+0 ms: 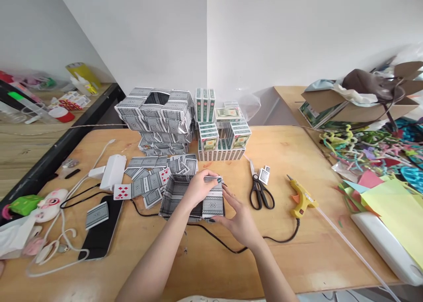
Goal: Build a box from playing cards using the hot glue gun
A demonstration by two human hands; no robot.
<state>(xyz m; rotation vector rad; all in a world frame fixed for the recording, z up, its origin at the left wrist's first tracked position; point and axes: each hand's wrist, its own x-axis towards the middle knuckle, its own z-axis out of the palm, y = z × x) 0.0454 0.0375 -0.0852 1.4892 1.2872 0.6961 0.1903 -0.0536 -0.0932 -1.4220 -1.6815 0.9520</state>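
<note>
A shallow open box made of playing cards [176, 196] lies on the table in front of me, with card panels [213, 203] across its right part. My left hand [202, 187] reaches over the box, and its thumb and fingertips pinch a card at the far right edge. My right hand [238, 218] is spread at the box's right side, thumb on the near edge and fingers at the right edge. Loose playing cards [150, 183] overlap just left of the box. Behind them stands a larger structure of cards [155, 117].
Boxed card decks [221, 134] are stacked at the back. Black scissors [259, 192] and a yellow glue gun [301, 198] with a black cord lie to the right. A phone [101, 231], a white adapter [113, 172] and cables are on the left; colored paper [393, 203] lies far right.
</note>
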